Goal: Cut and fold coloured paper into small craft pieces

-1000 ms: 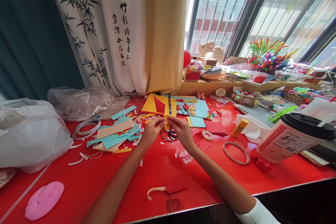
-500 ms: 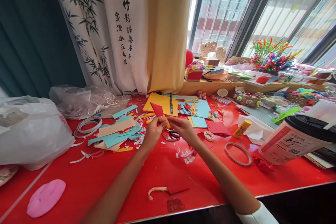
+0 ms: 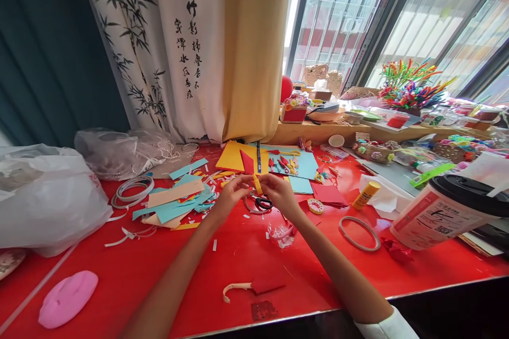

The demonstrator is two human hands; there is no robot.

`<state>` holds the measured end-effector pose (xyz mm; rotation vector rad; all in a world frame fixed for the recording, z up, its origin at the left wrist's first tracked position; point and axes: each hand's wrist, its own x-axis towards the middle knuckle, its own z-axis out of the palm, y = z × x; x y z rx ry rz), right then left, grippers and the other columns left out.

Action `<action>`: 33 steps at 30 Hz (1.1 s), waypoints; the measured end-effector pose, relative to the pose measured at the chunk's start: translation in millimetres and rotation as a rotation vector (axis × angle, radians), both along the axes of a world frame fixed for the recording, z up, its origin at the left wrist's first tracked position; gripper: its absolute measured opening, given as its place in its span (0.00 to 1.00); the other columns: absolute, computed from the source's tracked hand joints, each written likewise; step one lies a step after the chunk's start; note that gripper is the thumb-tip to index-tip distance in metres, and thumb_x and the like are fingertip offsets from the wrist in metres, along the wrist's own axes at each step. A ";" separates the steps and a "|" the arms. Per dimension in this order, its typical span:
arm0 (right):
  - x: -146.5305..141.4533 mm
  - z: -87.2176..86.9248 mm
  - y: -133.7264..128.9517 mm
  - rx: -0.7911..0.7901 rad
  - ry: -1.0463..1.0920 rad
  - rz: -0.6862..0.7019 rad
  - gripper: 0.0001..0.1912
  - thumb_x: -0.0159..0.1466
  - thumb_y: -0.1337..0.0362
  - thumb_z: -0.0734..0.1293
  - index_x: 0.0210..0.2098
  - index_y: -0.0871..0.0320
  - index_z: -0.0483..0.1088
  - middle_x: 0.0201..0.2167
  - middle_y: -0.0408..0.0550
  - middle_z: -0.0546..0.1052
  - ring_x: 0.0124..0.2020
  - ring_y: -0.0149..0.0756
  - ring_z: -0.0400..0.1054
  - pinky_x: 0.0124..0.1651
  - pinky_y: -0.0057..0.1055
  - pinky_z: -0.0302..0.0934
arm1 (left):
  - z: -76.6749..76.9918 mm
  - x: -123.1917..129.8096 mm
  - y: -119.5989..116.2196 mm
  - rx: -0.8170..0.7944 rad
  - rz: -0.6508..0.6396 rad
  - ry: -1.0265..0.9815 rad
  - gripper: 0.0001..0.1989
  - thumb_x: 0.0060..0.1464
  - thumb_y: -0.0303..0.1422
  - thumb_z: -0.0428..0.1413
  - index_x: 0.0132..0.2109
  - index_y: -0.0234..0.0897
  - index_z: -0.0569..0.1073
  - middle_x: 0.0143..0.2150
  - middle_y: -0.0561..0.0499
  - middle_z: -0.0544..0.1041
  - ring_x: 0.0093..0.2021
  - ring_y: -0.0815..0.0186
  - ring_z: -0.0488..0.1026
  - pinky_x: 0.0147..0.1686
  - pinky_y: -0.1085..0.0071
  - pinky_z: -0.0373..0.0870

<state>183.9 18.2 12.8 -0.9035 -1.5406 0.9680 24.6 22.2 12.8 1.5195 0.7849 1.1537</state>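
Observation:
Between my two hands is a small paper piece with a pointed red part [image 3: 247, 162] on top and a yellow strip [image 3: 257, 184] below it. My right hand [image 3: 278, 190] pinches the yellow strip from the right. My left hand [image 3: 233, 193] is at its left side, fingers curved towards the piece with the fingertips close together. Just below the hands lie black-handled scissors [image 3: 264, 203]. A finished-looking piece with a cream curved stem and a dark red part [image 3: 267, 285] lies near the table's front edge.
Paper scraps [image 3: 175, 198] lie on the red table [image 3: 238, 259] at the left, beside a white plastic bag [image 3: 47, 196]. A glue stick [image 3: 366, 195], a tape ring [image 3: 315, 206], red paper [image 3: 329, 194] and a large cup [image 3: 445, 212] stand or lie at the right.
The red part has turned more upright and shifted slightly right. My left hand has moved a little away from my right hand, showing more of the yellow strip. A white scrap now lies below my left hand.

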 end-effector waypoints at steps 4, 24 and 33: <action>-3.2 -2.2 0.4 -0.091 0.037 0.027 0.09 0.52 0.60 0.67 0.30 0.57 0.66 0.27 0.44 0.74 0.29 0.35 0.69 0.35 0.32 0.65 | -4.6 4.1 1.7 0.102 0.155 0.131 0.14 0.45 0.34 0.56 0.42 0.37 0.70 0.40 0.49 0.71 0.38 0.66 0.68 0.35 0.72 0.65; -13.3 1.1 -9.4 -0.115 -0.098 0.061 0.15 0.55 0.54 0.65 0.35 0.58 0.68 0.25 0.44 0.72 0.25 0.30 0.67 0.29 0.28 0.64 | -4.1 1.3 -2.6 0.191 0.507 0.251 0.03 0.45 0.28 0.51 0.25 0.37 0.66 0.24 0.55 0.70 0.26 0.70 0.65 0.28 0.74 0.60; -13.1 -5.8 -4.9 -0.106 -0.052 -0.058 0.12 0.55 0.56 0.65 0.35 0.56 0.67 0.30 0.46 0.74 0.30 0.34 0.70 0.32 0.30 0.67 | -8.8 4.5 6.0 0.113 0.265 0.106 0.11 0.48 0.35 0.54 0.40 0.39 0.72 0.38 0.50 0.74 0.41 0.64 0.70 0.40 0.70 0.65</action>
